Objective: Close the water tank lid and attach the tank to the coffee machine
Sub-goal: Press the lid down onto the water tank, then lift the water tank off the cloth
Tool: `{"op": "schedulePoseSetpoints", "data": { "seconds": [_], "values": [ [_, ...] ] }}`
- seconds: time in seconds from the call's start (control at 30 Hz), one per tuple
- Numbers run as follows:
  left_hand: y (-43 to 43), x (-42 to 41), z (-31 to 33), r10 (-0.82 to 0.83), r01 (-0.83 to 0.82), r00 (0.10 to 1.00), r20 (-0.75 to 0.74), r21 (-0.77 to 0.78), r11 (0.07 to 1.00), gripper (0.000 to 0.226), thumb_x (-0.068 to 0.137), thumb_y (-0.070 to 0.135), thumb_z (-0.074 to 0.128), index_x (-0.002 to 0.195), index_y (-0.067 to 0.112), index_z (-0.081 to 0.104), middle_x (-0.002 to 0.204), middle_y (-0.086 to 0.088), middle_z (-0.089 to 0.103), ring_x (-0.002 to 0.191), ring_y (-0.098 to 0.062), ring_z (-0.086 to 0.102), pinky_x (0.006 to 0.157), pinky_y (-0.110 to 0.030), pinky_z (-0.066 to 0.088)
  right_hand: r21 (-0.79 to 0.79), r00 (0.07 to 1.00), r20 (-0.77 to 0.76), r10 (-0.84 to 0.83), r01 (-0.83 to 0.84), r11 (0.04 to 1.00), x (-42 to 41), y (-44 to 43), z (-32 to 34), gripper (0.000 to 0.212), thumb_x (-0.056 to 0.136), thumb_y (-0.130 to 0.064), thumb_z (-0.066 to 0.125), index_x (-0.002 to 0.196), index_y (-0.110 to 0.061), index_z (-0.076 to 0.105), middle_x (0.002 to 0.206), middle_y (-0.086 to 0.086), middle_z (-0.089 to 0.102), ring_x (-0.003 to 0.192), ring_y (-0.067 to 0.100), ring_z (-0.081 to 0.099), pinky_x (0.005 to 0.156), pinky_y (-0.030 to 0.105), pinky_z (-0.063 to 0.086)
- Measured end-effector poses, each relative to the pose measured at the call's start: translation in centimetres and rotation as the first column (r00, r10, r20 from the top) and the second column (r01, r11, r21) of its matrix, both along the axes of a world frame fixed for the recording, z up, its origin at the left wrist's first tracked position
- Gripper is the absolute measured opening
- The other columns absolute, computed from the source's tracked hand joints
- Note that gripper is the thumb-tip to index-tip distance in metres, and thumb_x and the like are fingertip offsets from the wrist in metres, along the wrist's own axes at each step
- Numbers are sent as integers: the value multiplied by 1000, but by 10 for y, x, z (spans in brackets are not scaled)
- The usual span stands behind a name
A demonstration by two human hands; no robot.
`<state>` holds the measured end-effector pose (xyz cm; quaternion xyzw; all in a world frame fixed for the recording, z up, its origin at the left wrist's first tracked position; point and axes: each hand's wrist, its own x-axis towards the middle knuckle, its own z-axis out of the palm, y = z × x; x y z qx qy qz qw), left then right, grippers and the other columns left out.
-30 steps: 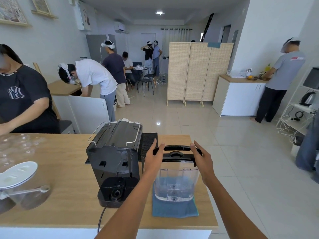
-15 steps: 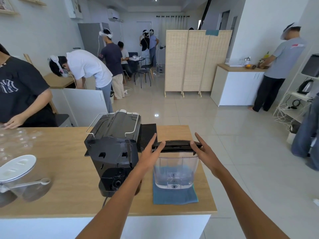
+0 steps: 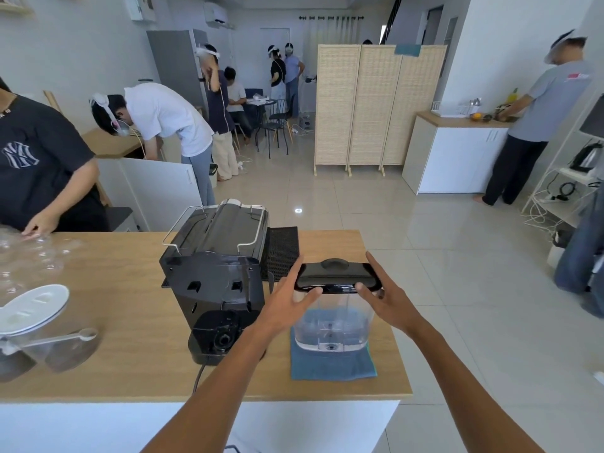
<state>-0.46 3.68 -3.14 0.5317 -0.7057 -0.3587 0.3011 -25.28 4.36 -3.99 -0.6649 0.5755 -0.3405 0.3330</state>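
Observation:
A clear water tank (image 3: pixel 333 322) stands on a blue cloth (image 3: pixel 330 364) near the right end of the wooden table (image 3: pixel 114 289). Its black lid (image 3: pixel 336 274) lies flat on top of it. My left hand (image 3: pixel 284 305) grips the lid's left end, thumb on the front edge and fingers spread. At the right end my right hand (image 3: pixel 389 299) grips the lid the same way. The black coffee machine (image 3: pixel 212 276) stands just left of the tank, its back toward me and apart from the tank.
A black mat (image 3: pixel 282 250) lies behind the tank. The machine's cord (image 3: pixel 199 374) runs off the front edge. A clear container with a white lid (image 3: pixel 32 308) and a scoop (image 3: pixel 65 338) sit at the left. A person (image 3: pixel 39 165) leans on the table's far left. The table's right edge is close to the tank.
The raised lid has come down flat onto the tank. Both hands have stayed at its two ends. The camera has tilted down a little.

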Motion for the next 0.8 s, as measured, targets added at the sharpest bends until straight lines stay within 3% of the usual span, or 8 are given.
{"op": "schedulePoseSetpoints", "data": {
  "seconds": [0.07, 0.13, 0.23, 0.4, 0.53, 0.63, 0.7, 0.8],
  "values": [
    [3, 1, -1, -13, 13, 1000, 16, -14, 1000, 91, 83, 77, 52, 153, 54, -2, 164, -1, 30, 150, -26, 29, 115, -53, 33, -18, 1000, -22, 7, -7, 1000, -3, 2, -2, 86, 93, -44, 63, 161, -39, 12, 143, -14, 52, 107, -4, 61, 91, 14, 47],
    [3, 3, -1, -16, 17, 998, 65, -9, 1000, 90, 89, 63, 57, 157, 46, 1, 148, -24, 46, 131, -44, 47, 102, -56, 43, -44, 998, -57, 27, -29, 999, -5, 3, -4, 94, 88, -40, 73, 161, -38, 14, 133, -17, 55, 89, -13, 60, 77, 9, 47],
    [5, 6, -1, -29, 28, 994, 105, 7, 1000, 87, 92, 55, 56, 158, 42, 1, 136, -27, 52, 101, -40, 59, 90, -50, 50, -57, 999, -38, 27, -29, 998, -6, 3, -7, 105, 77, -42, 82, 160, -38, 18, 130, -31, 51, 98, -8, 61, 77, 11, 49],
    [13, -1, -9, 5, -4, 998, 67, -16, 1000, 84, 96, 44, 56, 159, 32, 2, 139, -42, 42, 125, -57, 41, 98, -61, 41, -130, 1000, 0, -20, 20, 991, -4, 5, -17, 102, 73, -48, 80, 158, -41, 25, 130, -40, 50, 106, 27, 63, 87, 39, 57],
    [19, -2, -10, 16, -15, 1000, 21, -20, 1000, 86, 91, 54, 52, 158, 35, 1, 147, -32, 42, 127, -57, 40, 101, -60, 39, -159, 997, 45, -60, 66, 985, 1, 12, -15, 98, 70, -52, 77, 154, -47, 26, 130, -35, 52, 110, 30, 63, 87, 32, 57],
    [24, 3, -6, 43, -43, 999, -4, -49, 998, 84, 97, 40, 59, 158, 37, 1, 140, -40, 43, 127, -56, 39, 101, -60, 38, -180, 994, 78, -79, 92, 979, 5, 16, -10, 99, 68, -54, 78, 153, -50, 27, 126, -40, 53, 110, 44, 59, 91, 42, 57],
    [29, 8, -1, 61, -64, 997, -37, -84, 994, 85, 96, 43, 60, 155, 45, -1, 141, -39, 42, 126, -58, 38, 100, -63, 38, -205, 993, 87, -79, 96, 974, 10, 20, -6, 102, 68, -59, 76, 156, -45, 27, 125, -42, 53, 111, 53, 54, 92, 48, 55],
    [37, 21, 8, 97, -111, 988, -119, -124, 986, 87, 92, 51, 60, 151, 54, -3, 146, -32, 42, 124, -58, 41, 99, -64, 41, -216, 991, 95, -92, 110, 970, 23, 28, 8, 105, 68, -64, 73, 159, -41, 26, 131, -17, 61, 111, 54, 54, 92, 50, 55]
  ]
}}
